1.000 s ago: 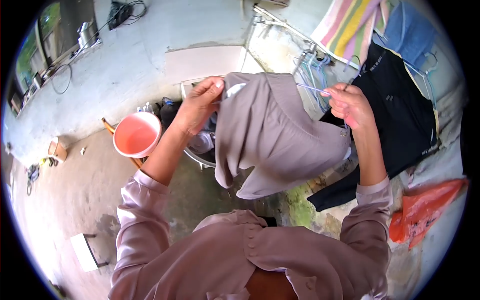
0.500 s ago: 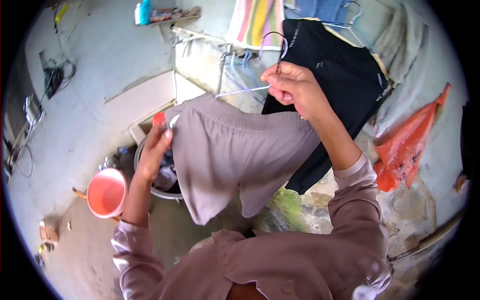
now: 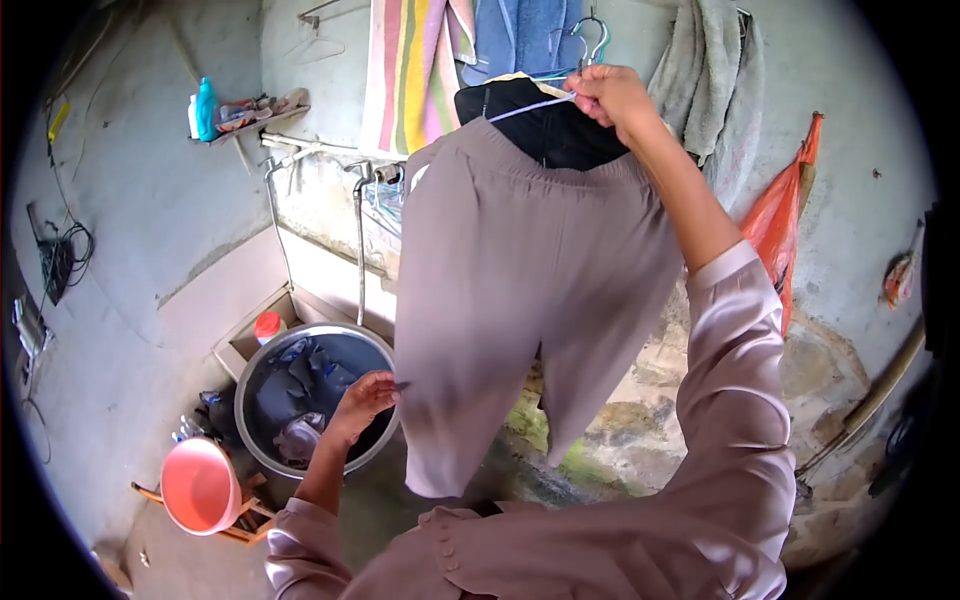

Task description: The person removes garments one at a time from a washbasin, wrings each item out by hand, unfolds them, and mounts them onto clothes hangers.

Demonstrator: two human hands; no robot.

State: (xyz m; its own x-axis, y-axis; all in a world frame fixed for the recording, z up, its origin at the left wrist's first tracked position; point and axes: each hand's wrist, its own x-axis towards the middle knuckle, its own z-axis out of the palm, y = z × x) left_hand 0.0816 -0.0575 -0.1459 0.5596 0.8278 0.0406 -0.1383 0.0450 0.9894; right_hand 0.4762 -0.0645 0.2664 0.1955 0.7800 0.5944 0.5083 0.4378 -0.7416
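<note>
Grey-brown pants hang spread out on a thin light hanger, in front of a black garment. My right hand is raised and closed round the hanger just below its hook, beside other hooks high on the wall. Lower down, my left hand is at the left edge of the pants' leg, its fingers together; whether they pinch the cloth cannot be made out. Behind that hand stands a large metal basin with dark wet clothes in it.
A pink bucket stands on a wooden stool at lower left. Taps stick out from the wall. A striped towel, a blue cloth, grey towels and a red plastic bag hang there. A shelf holds bottles.
My right hand has lifted the hanger and pants up toward the hanging clothes. My left hand has left the waistband and is now down by the leg. The view has turned right and up.
</note>
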